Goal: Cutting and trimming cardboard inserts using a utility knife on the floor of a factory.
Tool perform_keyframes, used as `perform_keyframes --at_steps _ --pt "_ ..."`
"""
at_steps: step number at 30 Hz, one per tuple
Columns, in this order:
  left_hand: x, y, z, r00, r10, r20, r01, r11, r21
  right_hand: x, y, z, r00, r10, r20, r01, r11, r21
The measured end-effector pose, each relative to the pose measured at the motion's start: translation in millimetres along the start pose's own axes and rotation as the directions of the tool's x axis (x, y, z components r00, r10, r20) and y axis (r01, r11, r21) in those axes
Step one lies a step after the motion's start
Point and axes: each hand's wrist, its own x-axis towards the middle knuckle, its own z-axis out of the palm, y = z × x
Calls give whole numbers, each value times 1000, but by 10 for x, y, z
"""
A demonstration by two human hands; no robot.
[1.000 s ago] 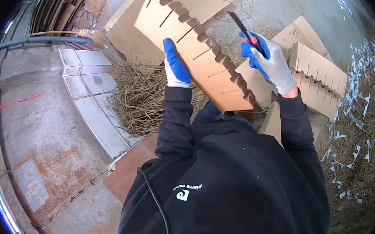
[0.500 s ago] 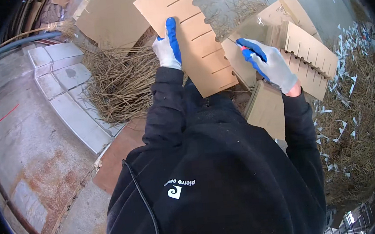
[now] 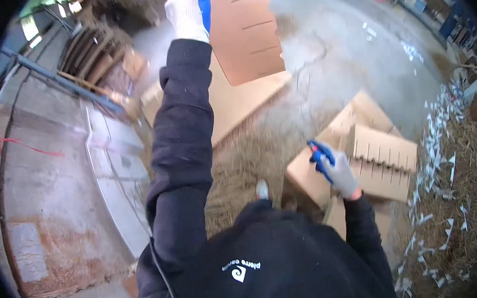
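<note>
At the far edge of the view, my left hand, in a white glove with blue fingers, is raised with its arm stretched out. It grips a slotted brown cardboard sheet by its left side; the fingertips are partly cut off by the frame. The sheet has a row of short parallel slits and a ragged right edge. My right hand, gloved alike, is closed around a small red-tipped tool whose kind I cannot make out. That hand is above a cardboard box, beside a stack of slotted cardboard pieces.
A large plain cardboard sheet lies on the floor beneath the held one. White paper scraps and straw cover the right side. White panels stand at the left, near a straw broom.
My left hand has carried the slotted sheet forward and away from my body. My right hand stays near the stack with the small tool. The view has shifted, showing more floor ahead.
</note>
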Motion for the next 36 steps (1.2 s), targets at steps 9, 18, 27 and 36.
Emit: perform_keyframes --at_steps 9,18,27,36 --pt "1267 2405 154 961 265 77 -74 516 -853 -460 140 -217 985 -13 -171 48 978 205" --pt "1233 3039 221 931 362 -47 -272 603 -750 -605 214 -381 962 -49 -268 119 961 249" --pt "831 2350 351 911 405 -77 -395 801 -450 -510 -4 -520 931 -74 -358 192 933 305" --pt "-2020 -159 419 639 -680 360 673 721 166 -548 891 -48 780 543 -311 -36 536 843"
